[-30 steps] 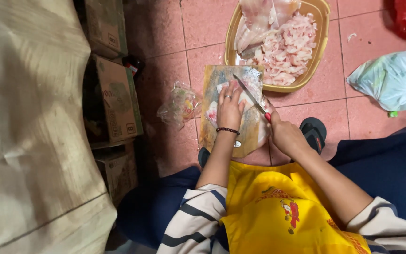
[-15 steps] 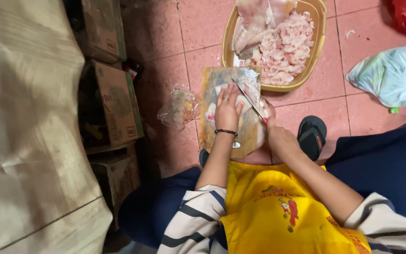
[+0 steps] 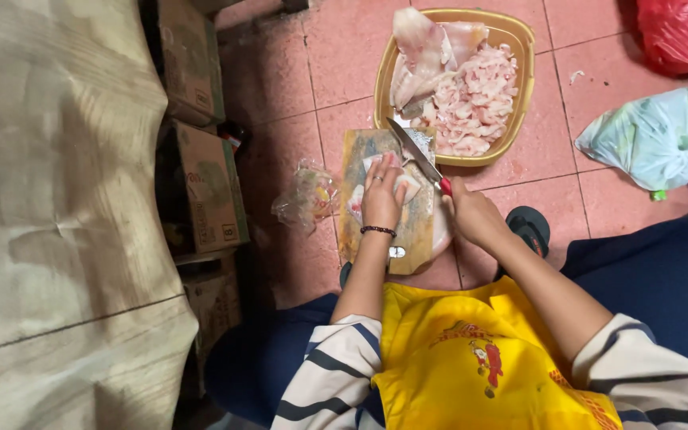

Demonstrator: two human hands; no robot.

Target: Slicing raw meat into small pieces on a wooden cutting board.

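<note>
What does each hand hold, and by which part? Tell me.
The right hand grips a knife by its red handle. The left hand presses its fingers flat on the pale meat; it grips nothing.

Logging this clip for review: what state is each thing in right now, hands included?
Left hand: flat, pressing the meat piece on the cutting board.
Right hand: closed on the knife, blade raised over the board.
Yellow tray: full of cut raw meat.
Red bag: bunched shut.
Pale green bag: stuffed, lying on the floor.
Small clear bag: crumpled beside the board.
Cardboard boxes: closed, stacked.
</note>
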